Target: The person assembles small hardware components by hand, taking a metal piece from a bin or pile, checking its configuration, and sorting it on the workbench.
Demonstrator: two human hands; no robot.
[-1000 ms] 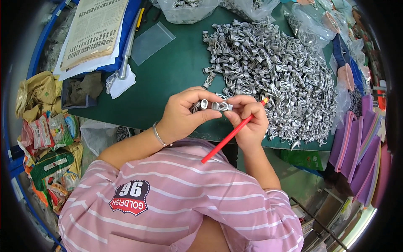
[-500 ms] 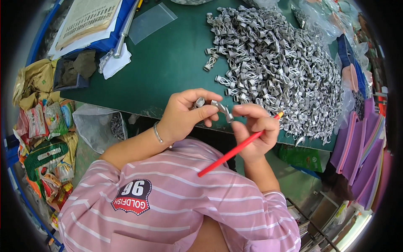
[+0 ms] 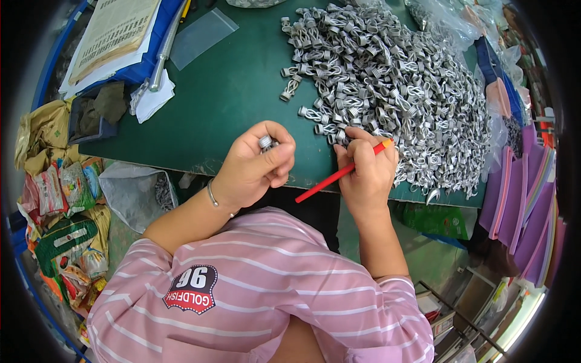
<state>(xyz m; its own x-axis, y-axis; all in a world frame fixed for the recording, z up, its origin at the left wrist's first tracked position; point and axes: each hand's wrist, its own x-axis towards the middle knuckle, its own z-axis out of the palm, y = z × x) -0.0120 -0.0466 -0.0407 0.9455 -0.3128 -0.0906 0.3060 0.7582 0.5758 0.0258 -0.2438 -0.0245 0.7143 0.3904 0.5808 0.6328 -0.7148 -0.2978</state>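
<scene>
My left hand point(image 3: 257, 158) is closed around small silver metal fittings point(image 3: 265, 142), with a ribbed end showing between thumb and fingers; how many it holds is hidden. My right hand point(image 3: 368, 172) grips a slim red pen-like stick point(image 3: 330, 179) with a yellow-orange end. Its fingertips reach the near left edge of a big pile of silver fittings point(image 3: 399, 91). The pieces have ribbed collars and looped or twisted bodies. Whether the right fingertips pinch one of them I cannot tell.
The pile covers the right side of the green table point(image 3: 200, 115). At the back left lie a flat plastic bag point(image 3: 204, 37), a blue tray with papers point(image 3: 118, 36) and a metal rod point(image 3: 164, 51). A plastic bag point(image 3: 130, 190) sits below the table's front edge, purple sheets point(image 3: 526, 206) at far right.
My right hand has moved away from the left, forward to the pile's edge, with the red stick still held. The left fingers have curled in over the silver fittings.
</scene>
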